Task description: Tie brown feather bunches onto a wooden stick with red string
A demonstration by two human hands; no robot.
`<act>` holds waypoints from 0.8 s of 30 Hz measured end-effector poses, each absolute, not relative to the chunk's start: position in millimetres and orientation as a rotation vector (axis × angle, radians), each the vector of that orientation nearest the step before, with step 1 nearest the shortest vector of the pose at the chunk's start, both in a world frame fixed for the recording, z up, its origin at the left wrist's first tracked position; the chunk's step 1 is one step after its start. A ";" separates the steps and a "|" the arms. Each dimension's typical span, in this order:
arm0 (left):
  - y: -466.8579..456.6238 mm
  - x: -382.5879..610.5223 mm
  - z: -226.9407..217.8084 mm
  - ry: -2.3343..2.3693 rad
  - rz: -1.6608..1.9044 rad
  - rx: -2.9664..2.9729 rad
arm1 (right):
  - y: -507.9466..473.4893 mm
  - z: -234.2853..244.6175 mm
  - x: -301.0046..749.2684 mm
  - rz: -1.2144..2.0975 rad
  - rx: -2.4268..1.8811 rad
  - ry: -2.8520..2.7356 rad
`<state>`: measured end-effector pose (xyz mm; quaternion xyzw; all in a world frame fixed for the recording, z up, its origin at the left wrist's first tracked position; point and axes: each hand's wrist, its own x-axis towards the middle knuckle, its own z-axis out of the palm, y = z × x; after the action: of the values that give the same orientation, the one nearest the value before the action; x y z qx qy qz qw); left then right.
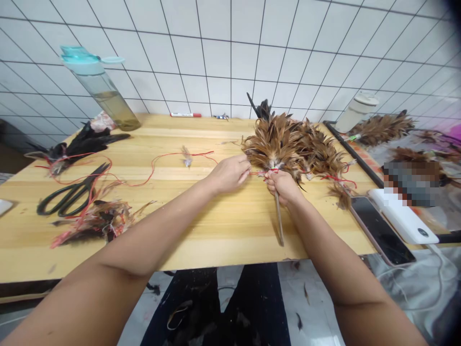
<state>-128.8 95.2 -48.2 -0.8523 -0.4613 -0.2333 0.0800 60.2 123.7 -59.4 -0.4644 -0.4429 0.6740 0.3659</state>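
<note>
My right hand (283, 186) is closed round the wooden stick (279, 221) of a feather duster (272, 139), just under its brown feathers. Red string (257, 173) wraps the base of the feathers and runs left, taut, to my left hand (230, 174), whose fingers pinch it. From there a loose length of red string (153, 166) trails across the table to the left. The stick's lower end points toward the table's front edge. More brown feathers (320, 149) lie right behind the duster, with red string ends beside them.
Black scissors (74, 194), black feathers (82, 142) and a pile of feather scraps (104, 218) lie at the left. A water bottle (108, 96) stands behind them. A marker (185, 115) lies by the wall. At the right are a phone (383, 230) and a white power bank (406, 218).
</note>
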 end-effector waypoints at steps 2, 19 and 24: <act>96.9 -131.5 -50.7 -1.380 -0.717 -2.569 | 124.4 -60.0 63.7 1.762 -1.164 -1.148; 81.1 -104.9 -34.4 -1.291 -1.462 -2.906 | 109.8 -12.5 96.9 1.661 -0.942 -1.234; 90.8 -112.9 -46.1 -1.761 -1.350 -3.086 | 112.7 -18.6 105.4 1.816 -0.858 -1.241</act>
<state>-112.9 90.8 -46.1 -0.7682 -0.4382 -0.3360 -0.3239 105.4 112.7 -18.6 -0.3360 -0.4860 0.7114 0.3806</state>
